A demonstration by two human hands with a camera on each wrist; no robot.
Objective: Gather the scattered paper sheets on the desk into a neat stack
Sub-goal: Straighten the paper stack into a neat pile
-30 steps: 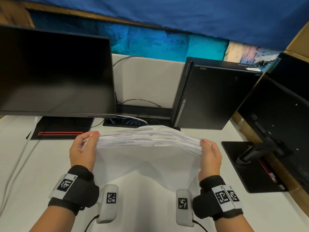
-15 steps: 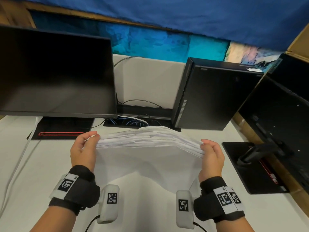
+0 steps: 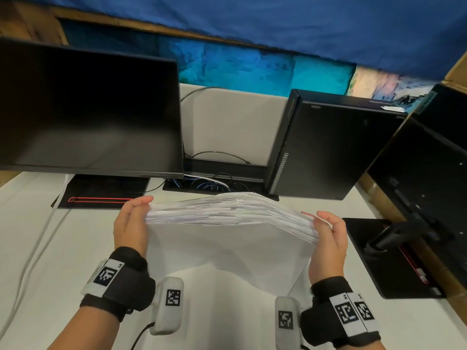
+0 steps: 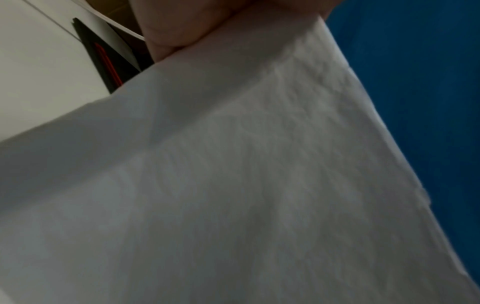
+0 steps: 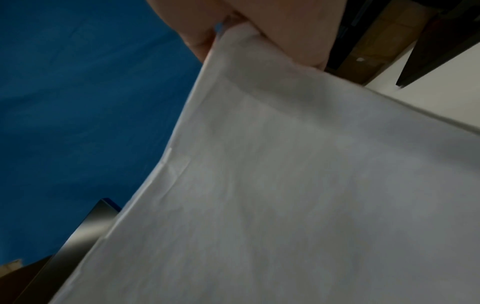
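A thick bundle of white paper sheets (image 3: 227, 238) stands upright on its lower edge over the white desk (image 3: 50, 248), its top edges fanned and uneven. My left hand (image 3: 134, 218) holds the bundle's left side, with the thumb on the near face. My right hand (image 3: 326, 231) holds the right side, fingers curled over the top corner. In the left wrist view the near sheet (image 4: 233, 185) fills the frame below my fingers (image 4: 182, 24). The right wrist view shows the same sheet (image 5: 285, 185) pinched under my fingers (image 5: 285, 37).
A dark monitor (image 3: 86, 114) stands at the back left on a black base (image 3: 101, 190). A black computer tower (image 3: 328, 147) stands at the back right, with cables (image 3: 202, 183) between them. A second monitor (image 3: 429, 178) and its base (image 3: 389, 258) stand at the right.
The bundle stays between both hands in nearly the same place. My right hand's fingers have loosened and spread a little at the top right corner.
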